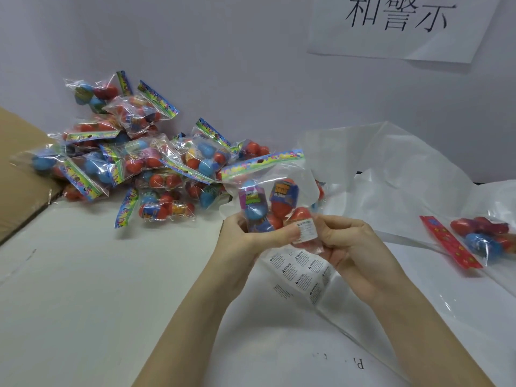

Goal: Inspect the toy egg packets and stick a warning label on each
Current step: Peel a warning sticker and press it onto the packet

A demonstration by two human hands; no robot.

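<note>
The white warning label (306,232) you are pressing on reads "WARNING" at its top; the smaller lines beneath are too fine to read. The same word repeats down the label sheet (303,272) lying on the worktop (83,289) just below your hands. On the wall, a paper sign (402,23) shows large Chinese characters, 和警示.

The packet (272,199) you hold is a clear bag with a bright multicoloured header strip, and inside it sit red and blue toy eggs wrapped in printed bands. You have it raised above the worktop, between both hands. Your left hand (245,238) grips its lower left side, thumb lying across the front onto the label. Your right hand (349,244) pinches the lower right corner beside the label.

A pile of packets (134,152) lies to the left behind, partly on a cardboard flap (19,169). One packet with a red header (480,241) lies to the right on clear plastic sheeting (391,169).
</note>
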